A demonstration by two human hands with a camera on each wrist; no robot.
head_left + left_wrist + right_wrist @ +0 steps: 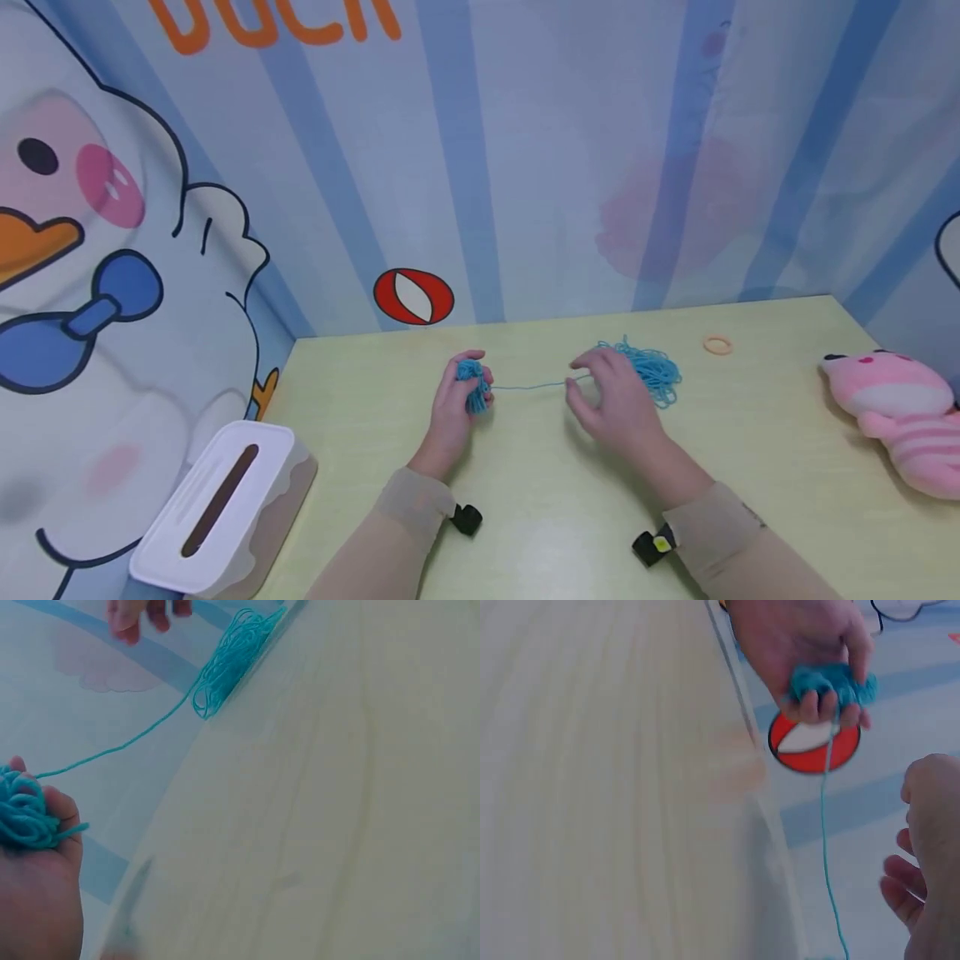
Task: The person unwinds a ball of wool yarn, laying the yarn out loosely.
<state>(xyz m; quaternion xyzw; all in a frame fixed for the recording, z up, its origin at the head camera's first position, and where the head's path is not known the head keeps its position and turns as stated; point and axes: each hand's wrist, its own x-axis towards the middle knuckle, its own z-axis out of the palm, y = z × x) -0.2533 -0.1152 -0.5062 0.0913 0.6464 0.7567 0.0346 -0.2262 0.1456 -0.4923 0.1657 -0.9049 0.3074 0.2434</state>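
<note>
My left hand point(447, 410) holds a small wound bundle of blue yarn point(473, 387) between thumb and curled fingers, above the table. From it a single strand point(528, 387) runs across to a looser heap of the same yarn point(660, 375) on the table. Beside that heap is my right hand point(621, 410), its fingers loosely bent with a gap between thumb and forefinger. In the right wrist view the strand passes apart from the right hand point(934, 832). A short yarn end point(75, 829) sticks out of the bundle in the left wrist view.
An orange ring point(717, 345) lies at the back of the pale table point(540, 517). A pink striped plush toy point(900, 417) is on the right. On the left stands a white-lidded tissue box point(225, 500). A printed curtain point(540, 167) hangs behind.
</note>
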